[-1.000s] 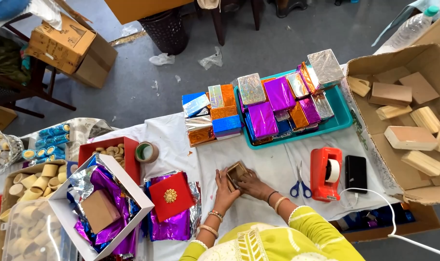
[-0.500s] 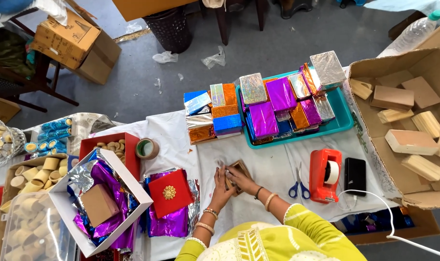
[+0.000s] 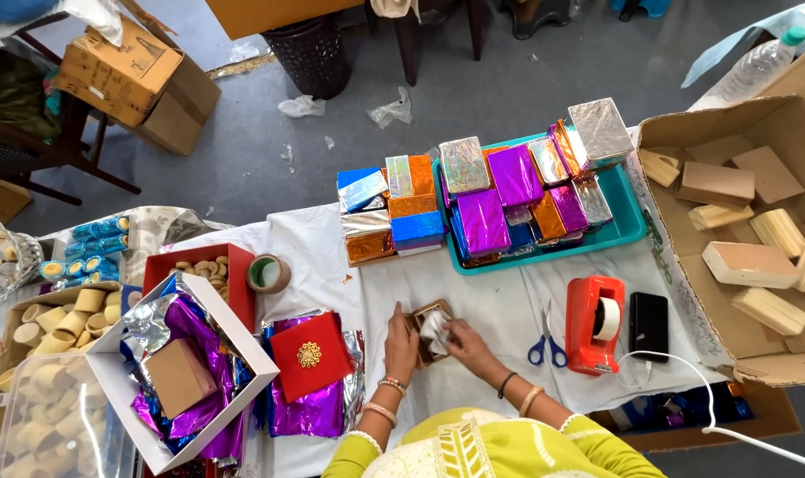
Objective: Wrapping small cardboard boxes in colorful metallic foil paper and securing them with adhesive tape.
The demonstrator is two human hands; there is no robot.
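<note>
Bright, even daylight fills the scene, with only soft shadows. Foil-wrapped boxes point(image 3: 500, 190) throw small glints (mildly blown out). Focus is sharp; straight edges bow slightly toward the frame's borders.

Foil-wrapped boxes point(image 3: 517, 190), purple/silver/orange, piled in teal tray point(image 3: 628, 226) at back. Cardboard cartons: far left point(image 3: 132, 80), right w/ wood blocks point(image 3: 730, 150). Dark phone screen point(image 3: 648, 326) by red tape dispenser point(image 3: 594, 323).
</note>
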